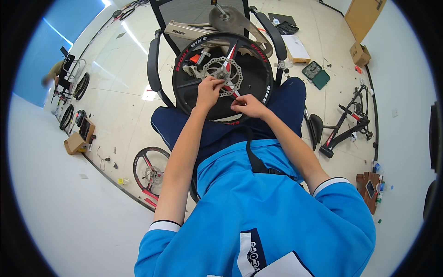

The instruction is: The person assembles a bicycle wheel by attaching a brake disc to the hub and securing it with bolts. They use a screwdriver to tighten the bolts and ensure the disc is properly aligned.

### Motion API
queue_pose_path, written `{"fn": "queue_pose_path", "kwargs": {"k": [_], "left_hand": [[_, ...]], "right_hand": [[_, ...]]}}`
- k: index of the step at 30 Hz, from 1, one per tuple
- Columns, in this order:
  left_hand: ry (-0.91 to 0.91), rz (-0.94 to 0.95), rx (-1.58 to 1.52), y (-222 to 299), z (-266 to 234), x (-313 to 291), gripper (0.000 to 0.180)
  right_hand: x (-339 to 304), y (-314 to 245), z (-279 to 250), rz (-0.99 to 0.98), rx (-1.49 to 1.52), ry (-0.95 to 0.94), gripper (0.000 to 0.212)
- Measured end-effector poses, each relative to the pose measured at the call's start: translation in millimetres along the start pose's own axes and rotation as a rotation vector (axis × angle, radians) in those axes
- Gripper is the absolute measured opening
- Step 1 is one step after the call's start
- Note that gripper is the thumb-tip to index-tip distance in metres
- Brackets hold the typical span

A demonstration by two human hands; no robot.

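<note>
A black bicycle wheel (267,74) with red-and-white spokes lies flat across my lap and the seat of a black office chair. At its middle sits a silver brake disc (236,71) with a holed, wavy edge. The closed fingers of my left hand (210,92) are at the disc's hub; whatever they pinch is too small to make out. My right hand (249,106) is by the disc's lower right edge, its fingers curled together with their tips partly hidden. Beyond the disc, a silver caliper-like part (191,71) rests within the wheel's outline.
Armrests (153,64) flank the wheel. A silver frame part (184,31) lies behind it on the chair. On the floor are a green toolbox (318,76), a white box (296,48), a black bike frame (346,131) and another wheel (137,167). A person (56,70) is far left.
</note>
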State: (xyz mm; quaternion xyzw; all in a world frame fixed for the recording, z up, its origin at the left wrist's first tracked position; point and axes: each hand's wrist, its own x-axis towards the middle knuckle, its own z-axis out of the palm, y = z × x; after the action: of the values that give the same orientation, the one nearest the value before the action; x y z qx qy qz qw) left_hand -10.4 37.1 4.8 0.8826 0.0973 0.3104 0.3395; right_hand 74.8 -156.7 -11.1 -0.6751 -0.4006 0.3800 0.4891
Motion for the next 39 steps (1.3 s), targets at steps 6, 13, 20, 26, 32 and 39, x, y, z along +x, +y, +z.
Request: {"fn": "queue_pose_path", "kwargs": {"k": [6,13,20,26,32,39], "left_hand": [[0.022,-0.091,-0.071,10,-3,0,0.016],[0.085,-0.051,-0.071,11,-3,-1,0.015],[0.132,-0.010,-0.001,2,5,-8,0.014],[0.174,-0.053,-0.089,7,8,-9,0.013],[0.195,-0.129,-0.166,9,6,-11,0.015],[0.119,-0.260,-0.147,4,1,-5,0.016]], "right_hand": [[-6,21,11,0.007,-0.017,-0.020,0.023],[-10,46,16,0.052,-0.076,-0.011,0.026],[-7,49,18,0.029,-0.111,-0.038,0.025],[-9,47,18,0.051,-0.162,-0.050,0.025],[-5,57,18,0.038,-0.187,-0.034,0.028],[-2,66,19,0.037,-0.167,-0.030,0.030]]}}
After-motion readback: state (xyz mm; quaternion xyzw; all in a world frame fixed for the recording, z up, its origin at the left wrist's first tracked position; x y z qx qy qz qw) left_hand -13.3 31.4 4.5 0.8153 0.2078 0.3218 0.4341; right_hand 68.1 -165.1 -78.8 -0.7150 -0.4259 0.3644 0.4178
